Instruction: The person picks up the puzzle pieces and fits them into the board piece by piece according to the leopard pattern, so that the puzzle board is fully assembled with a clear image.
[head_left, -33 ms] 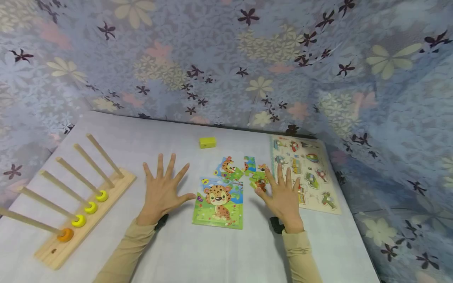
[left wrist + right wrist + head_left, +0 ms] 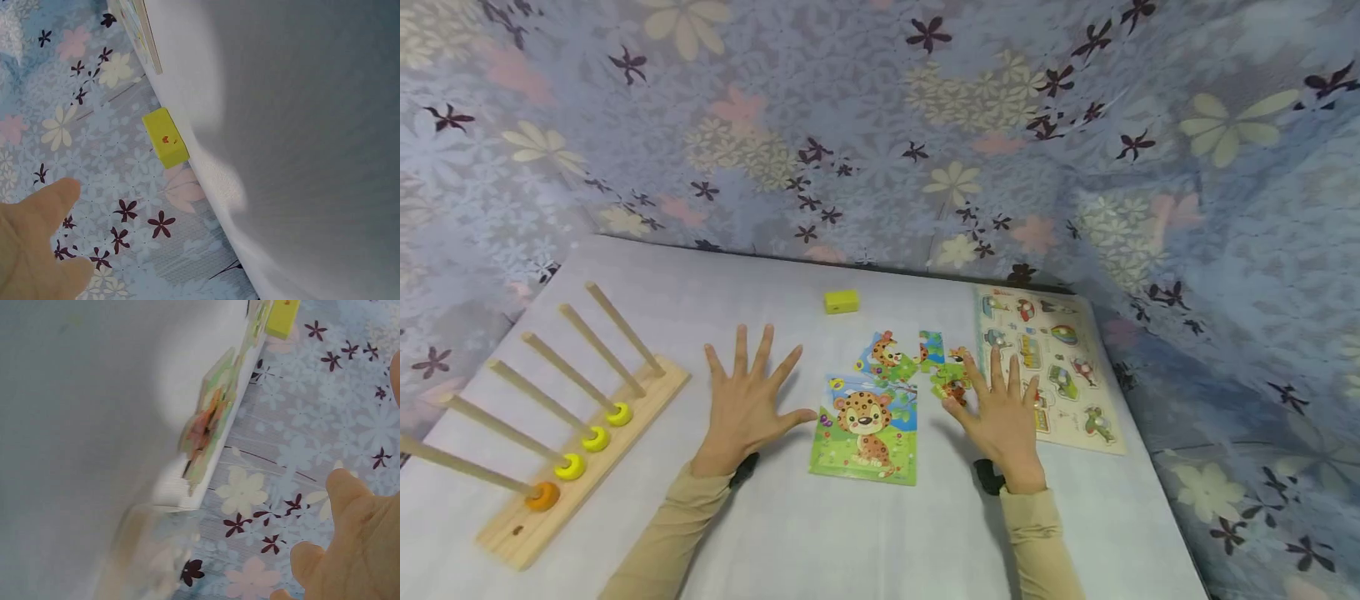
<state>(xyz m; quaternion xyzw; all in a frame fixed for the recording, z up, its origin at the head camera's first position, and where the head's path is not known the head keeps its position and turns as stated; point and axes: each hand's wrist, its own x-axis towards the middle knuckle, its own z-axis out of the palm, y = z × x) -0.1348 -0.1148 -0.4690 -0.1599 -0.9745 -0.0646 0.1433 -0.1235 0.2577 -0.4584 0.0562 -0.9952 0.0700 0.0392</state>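
Note:
My left hand point(image 2: 747, 412) is held over the white table with its fingers spread, left of a square leopard picture point(image 2: 865, 433). In the head view its thumb tip comes up to the picture's left side. The right hand point(image 2: 1003, 417), fingers also spread, is by the picture's right side and holds nothing. Its thumb and index finger overlap a loose cluster of puzzle pieces point(image 2: 950, 387). More pieces, one with a leopard head point(image 2: 889, 358), lie just behind the picture. Each wrist view shows only part of its hand, the left fingers point(image 2: 53, 203) and the right fingers point(image 2: 347, 494).
At the left stands a wooden peg rack point(image 2: 649, 387) with upright pegs, several yellow rings point(image 2: 596, 439) and an orange ring point(image 2: 542, 497). A yellow block point(image 2: 841, 302) lies near the back edge. To the right is a picture board point(image 2: 1063, 429), partly behind my right hand. Flowered cloth point(image 2: 880, 125) hangs behind.

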